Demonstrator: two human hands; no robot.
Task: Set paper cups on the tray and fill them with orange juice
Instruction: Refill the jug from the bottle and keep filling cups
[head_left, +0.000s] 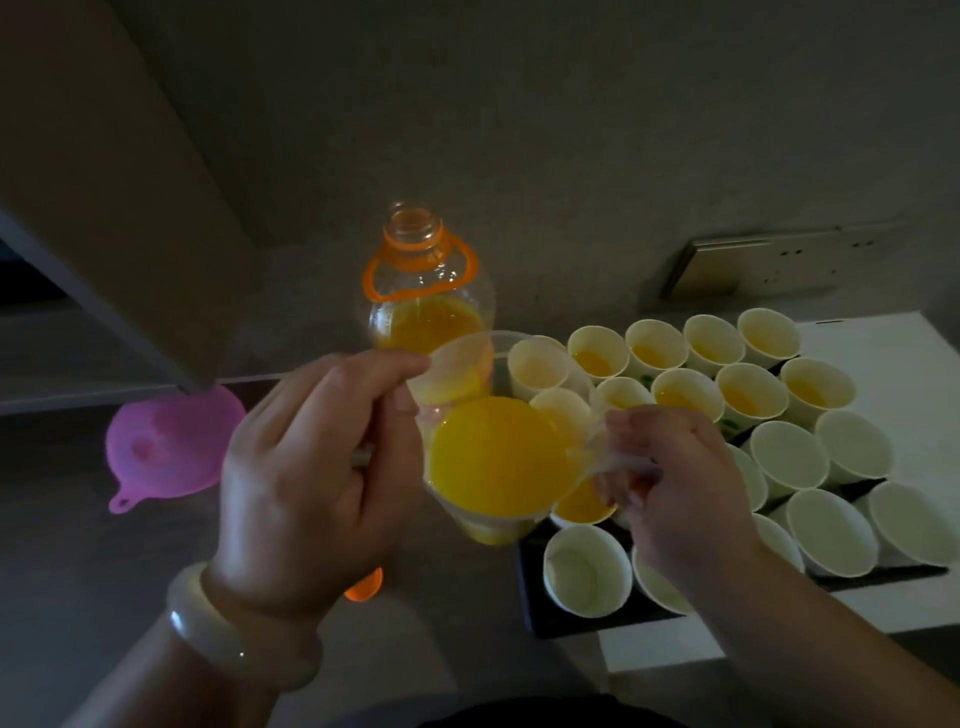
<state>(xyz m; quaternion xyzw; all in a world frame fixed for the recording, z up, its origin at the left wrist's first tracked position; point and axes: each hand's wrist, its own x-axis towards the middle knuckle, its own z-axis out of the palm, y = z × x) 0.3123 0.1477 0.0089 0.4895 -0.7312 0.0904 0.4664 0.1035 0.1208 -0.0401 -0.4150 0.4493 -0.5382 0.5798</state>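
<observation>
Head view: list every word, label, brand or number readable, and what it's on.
No text is readable.
Green print on the white paper cups: too blurred to read.
Clear plastic bottle with orange collar: no label visible.
Clear plastic jug of orange juice: no markings visible.

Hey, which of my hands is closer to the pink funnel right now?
Left. The left hand sits just right of the funnel, gripping the jug's left edge. The right hand is farther right, beyond the jug, holding its handle over the cups.
</observation>
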